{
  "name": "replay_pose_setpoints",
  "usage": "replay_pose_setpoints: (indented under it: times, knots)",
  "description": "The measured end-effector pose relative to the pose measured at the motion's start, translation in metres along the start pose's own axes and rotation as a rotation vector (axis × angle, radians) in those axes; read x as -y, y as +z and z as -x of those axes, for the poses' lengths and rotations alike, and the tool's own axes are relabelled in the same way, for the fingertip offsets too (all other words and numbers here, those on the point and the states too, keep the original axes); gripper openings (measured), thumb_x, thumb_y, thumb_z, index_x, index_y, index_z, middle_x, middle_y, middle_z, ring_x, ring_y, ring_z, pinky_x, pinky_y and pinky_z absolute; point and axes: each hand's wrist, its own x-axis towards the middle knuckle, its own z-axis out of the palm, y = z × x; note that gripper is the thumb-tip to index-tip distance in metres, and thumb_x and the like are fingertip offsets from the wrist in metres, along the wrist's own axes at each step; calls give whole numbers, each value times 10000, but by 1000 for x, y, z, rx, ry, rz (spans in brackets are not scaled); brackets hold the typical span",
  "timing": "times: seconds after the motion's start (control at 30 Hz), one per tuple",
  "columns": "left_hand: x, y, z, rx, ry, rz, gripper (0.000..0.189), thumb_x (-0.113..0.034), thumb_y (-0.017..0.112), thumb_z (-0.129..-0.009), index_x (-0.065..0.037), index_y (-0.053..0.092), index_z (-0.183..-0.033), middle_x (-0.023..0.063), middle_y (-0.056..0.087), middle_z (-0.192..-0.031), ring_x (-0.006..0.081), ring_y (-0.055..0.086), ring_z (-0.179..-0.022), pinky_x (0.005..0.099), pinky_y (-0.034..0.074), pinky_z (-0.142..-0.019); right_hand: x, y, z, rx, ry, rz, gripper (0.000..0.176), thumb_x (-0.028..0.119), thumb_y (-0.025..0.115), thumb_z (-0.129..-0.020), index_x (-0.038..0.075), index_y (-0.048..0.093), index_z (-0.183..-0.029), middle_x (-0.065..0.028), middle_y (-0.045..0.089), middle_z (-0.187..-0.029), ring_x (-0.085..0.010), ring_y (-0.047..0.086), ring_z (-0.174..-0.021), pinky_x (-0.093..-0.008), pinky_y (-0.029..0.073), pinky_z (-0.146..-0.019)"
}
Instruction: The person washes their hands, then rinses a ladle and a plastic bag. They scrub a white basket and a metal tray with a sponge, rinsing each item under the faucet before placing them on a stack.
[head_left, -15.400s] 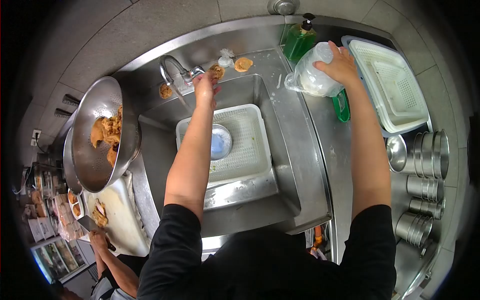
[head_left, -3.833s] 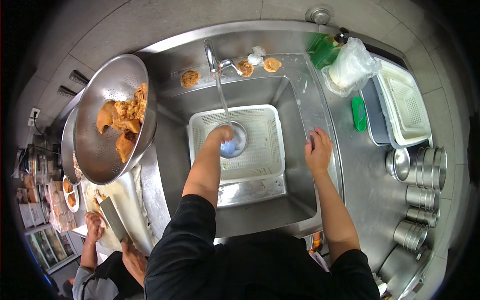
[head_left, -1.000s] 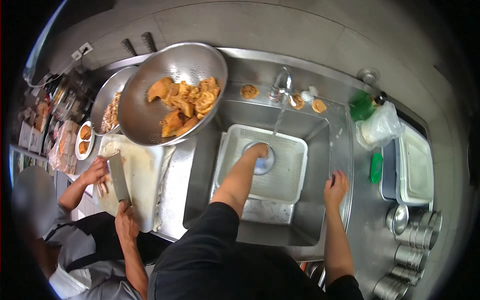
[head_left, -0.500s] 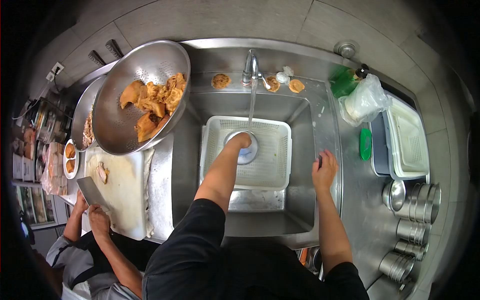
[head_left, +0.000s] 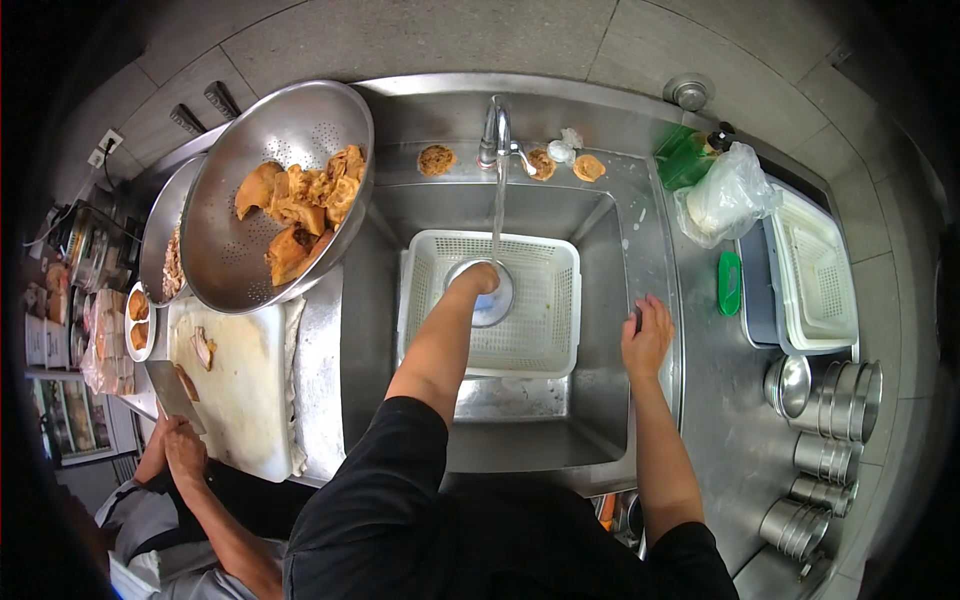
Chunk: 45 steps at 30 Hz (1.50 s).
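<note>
My left hand reaches down into a round metal bowl, right beside the stream of running water. Its fingers are hidden, and I cannot tell what they hold; something bluish shows in the bowl. Around the bowl is a white perforated plastic basket, set in the stainless steel sink. On the sink's right rim rests my right hand, its fingers loosely stretched forward. A small dark patch shows by its thumb. The faucet stands at the back of the sink.
Left: a big colander of brown cooked pieces, a white cutting board, and another person's hands with a cleaver. Right: a plastic bag, green brush, white baskets and metal pots.
The view has shifted slightly. My hands keep about the same places while the water runs. The other person's cleaver has moved, and a brown piece now shows beside its blade.
</note>
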Motion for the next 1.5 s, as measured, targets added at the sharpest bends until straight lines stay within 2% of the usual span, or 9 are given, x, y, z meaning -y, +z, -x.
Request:
replay_pose_setpoints:
  times: [0.47,0.53,0.73,0.8,1.0,1.1,1.3,1.37,1.5]
  knots:
    - [11,6,-10,5,6,14,365,-129,478,-860,12,689,-1123,224,618,-1260,365,600,-1172,455,475,-977,3,0,-1,-4,-10,21,307,117,623,-814,65,631,-1116,-137,598,-1224,-330,528,-1181,-458,374,-1008]
    - [26,16,-30,-103,172,-121,350,-254,500,-877,-14,732,-983,251,678,-1067,383,653,-1010,440,506,-890,12,2,-15,10,-16,41,307,106,618,-817,64,629,-1122,-144,600,-1208,-338,534,-1160,-457,384,-1000]
    - [11,-19,7,-150,193,-143,366,-301,493,-890,-38,733,-974,219,686,-1065,388,645,-1012,453,494,-899,161,37,-103,300,-57,-812,239,57,599,-887,43,628,-1125,-126,681,-1011,-224,676,-850,-336,539,-732]
    - [-7,-41,37,-130,161,-167,351,-262,502,-886,-18,726,-1004,231,673,-1104,380,641,-1044,442,489,-926,189,72,-130,454,-46,-835,186,70,604,-891,24,636,-1069,-97,688,-863,-185,660,-731,-324,539,-665]
    - [15,-50,35,-140,156,-147,329,-225,517,-882,-3,724,-1008,238,666,-1132,369,641,-1072,437,485,-945,218,103,-163,1024,187,-722,163,181,634,-880,41,660,-961,-142,707,-833,-303,685,-799,-400,539,-746]
    - [16,-53,39,-142,143,-105,315,-227,530,-879,-9,726,-995,231,674,-1115,370,644,-1060,439,487,-941,216,119,-156,1001,43,-654,127,151,634,-898,29,637,-932,-56,619,-683,-126,562,-532,-321,489,-535]
    - [-21,-65,51,-209,234,270,274,-228,566,-865,-28,718,-976,190,710,-968,351,674,-914,431,514,-832,201,129,-162,546,71,-471,233,256,616,-906,26,643,-931,-162,683,-740,-338,675,-710,-477,516,-675]
    - [-31,-63,48,-173,272,648,218,-194,584,-867,-37,701,-961,122,712,-835,254,674,-754,382,518,-683,183,148,-175,286,376,-443,347,346,610,-891,33,651,-1035,-205,698,-885,-438,662,-880,-506,514,-802]
    - [-55,-83,52,-47,237,760,244,-188,561,-922,0,643,-1055,106,686,-924,194,681,-782,319,552,-631,154,174,-204,93,267,-373,348,293,606,-898,11,630,-1101,-185,696,-946,-367,682,-849,-461,547,-749]
